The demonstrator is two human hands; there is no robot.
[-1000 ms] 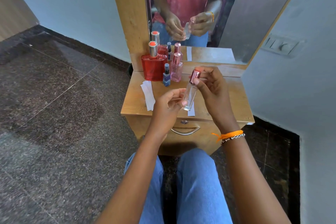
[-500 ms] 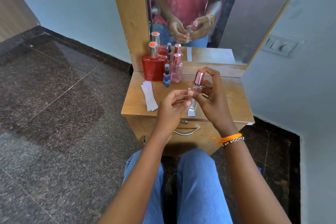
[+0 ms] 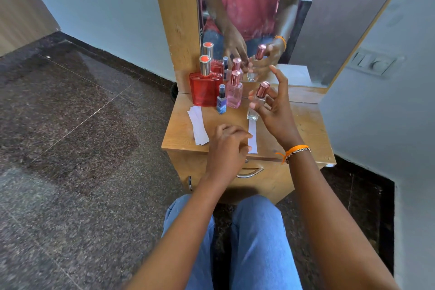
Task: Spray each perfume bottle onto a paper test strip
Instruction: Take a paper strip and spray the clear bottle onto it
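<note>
Landmark: large red square glass perfume bottle (image 3: 205, 92) with silver neck and orange-topped cap, upright at the back left of the small wooden desk (image 3: 310, 129), against the mirror frame.

Stack of white paper test strips (image 3: 199, 127): in front of the red bottle, lying flat near the desk's left edge, slightly fanned.

Small blue spray bottle (image 3: 221, 101) with black cap: just right of the red bottle's front corner, upright.

Pink rectangular glass perfume bottle (image 3: 235, 90) with rose-gold cap: right of the red bottle, just behind the blue one, upright.

Left hand (image 3: 229, 146): well in front of the red bottle and to its right, at the desk's front edge. Fingers curled narrow, tips touching the left edge of a single white paper test strip (image 3: 252, 134) lying flat lengthwise on the desk. Whether the strip is pinched or only pressed: cannot tell.

Slim clear glass perfume bottle (image 3: 257, 102) with rose-gold cap: farther right of the red bottle than the pink one, standing slightly tilted, base at the far end of the single strip. Contact of base with the desk: not resolvable.

Right hand (image 3: 274, 110): right of the clear bottle, fingers spread wide, some fingertips crossing the bottle body, forefinger raised above the cap. Not a closed grasp. Orange thread and bead bracelet (image 3: 295, 151) on this wrist.

Mirror (image 3: 270, 19) behind the red bottle repeats bottles and hands.
</note>
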